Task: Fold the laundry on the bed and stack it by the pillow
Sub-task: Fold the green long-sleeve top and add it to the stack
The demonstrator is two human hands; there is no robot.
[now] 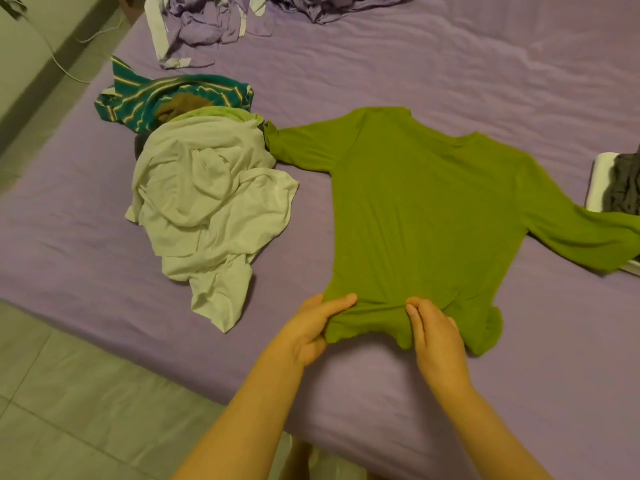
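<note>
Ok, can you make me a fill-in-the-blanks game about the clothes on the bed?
1. Both hands hold the hem of the ____ shirt.
2. The bed sheet is ____.
3. The crumpled white garment lies to the ____ of the shirt.
4. The teal garment has ____ on it.

Missing words: green; purple; left; stripes

floor tiles [69, 393] beside bed | white cable [57, 62] on floor

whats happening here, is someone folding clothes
Yes. A person has a green long-sleeved top spread flat on the purple bed, sleeves out to both sides. Both hands grip its near hem: the left hand at the left corner, the right hand nearer the middle. No fold is made yet. A crumpled pile of pale and striped clothes waits to the left.
</note>
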